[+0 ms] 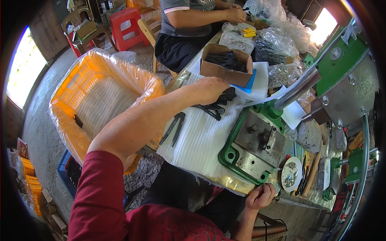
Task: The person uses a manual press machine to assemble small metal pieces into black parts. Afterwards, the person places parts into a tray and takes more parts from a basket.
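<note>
My left hand point(211, 89) reaches across to a pile of slim black handle-like pieces point(219, 106) on a white foam sheet point(193, 140). Its back faces up, and the fingertips are hidden over the pile's far side. Two long black pieces point(175, 128) lie apart from the pile, meeting in a narrow V. At the table's near edge, my right hand point(261, 197) is closed with fingers curled, beside the corner of a green press base point(232, 154). Whatever its fingers hold, if anything, cannot be made out. A steel block fixture point(257, 138) is mounted on the base.
Behind the pile stands a cardboard box point(225, 74) of black pieces. An orange crate point(86, 80) lined with clear plastic is at left. Right of the press base are a white dish point(291, 173) and several tools. Across the table, another person's hands point(236, 14) work near plastic bags.
</note>
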`<control>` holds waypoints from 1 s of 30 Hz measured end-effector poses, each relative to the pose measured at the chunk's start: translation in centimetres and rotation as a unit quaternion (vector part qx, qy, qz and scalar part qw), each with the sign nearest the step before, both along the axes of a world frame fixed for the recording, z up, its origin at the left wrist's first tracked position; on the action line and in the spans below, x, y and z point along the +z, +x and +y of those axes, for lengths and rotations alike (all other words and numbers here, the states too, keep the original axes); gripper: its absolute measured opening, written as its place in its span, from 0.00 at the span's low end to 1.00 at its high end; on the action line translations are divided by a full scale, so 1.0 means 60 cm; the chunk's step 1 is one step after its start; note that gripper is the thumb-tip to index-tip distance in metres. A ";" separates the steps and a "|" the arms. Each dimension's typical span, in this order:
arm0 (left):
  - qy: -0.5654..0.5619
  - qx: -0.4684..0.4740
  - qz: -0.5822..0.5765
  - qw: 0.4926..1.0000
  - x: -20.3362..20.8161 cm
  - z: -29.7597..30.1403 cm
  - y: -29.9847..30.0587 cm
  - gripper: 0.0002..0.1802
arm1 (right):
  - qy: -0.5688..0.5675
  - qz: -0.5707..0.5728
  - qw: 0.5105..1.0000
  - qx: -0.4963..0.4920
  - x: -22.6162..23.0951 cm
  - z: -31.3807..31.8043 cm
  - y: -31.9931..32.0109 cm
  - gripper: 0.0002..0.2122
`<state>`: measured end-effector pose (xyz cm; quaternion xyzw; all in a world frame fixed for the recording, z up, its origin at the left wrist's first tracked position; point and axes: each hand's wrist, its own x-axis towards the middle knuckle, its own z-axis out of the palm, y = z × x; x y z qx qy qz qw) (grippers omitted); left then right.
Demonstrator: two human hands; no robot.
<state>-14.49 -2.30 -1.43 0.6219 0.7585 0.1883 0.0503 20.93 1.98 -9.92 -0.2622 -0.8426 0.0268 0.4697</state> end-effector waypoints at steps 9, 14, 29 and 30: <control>-0.033 0.018 0.038 0.999 -0.007 0.025 0.011 0.15 | 0.000 -0.002 1.000 0.005 -0.003 0.003 0.008 0.07; 0.020 0.032 0.031 0.999 -0.002 0.002 0.005 0.14 | -0.003 -0.001 1.000 0.010 -0.002 0.002 0.002 0.07; 0.052 0.219 0.043 0.973 0.037 -0.513 -0.147 0.04 | 0.051 -0.023 0.998 0.016 -0.006 0.007 0.007 0.07; -0.005 0.288 0.029 0.957 0.023 -0.542 -0.169 0.04 | 0.074 -0.011 0.997 0.001 0.017 -0.009 -0.013 0.06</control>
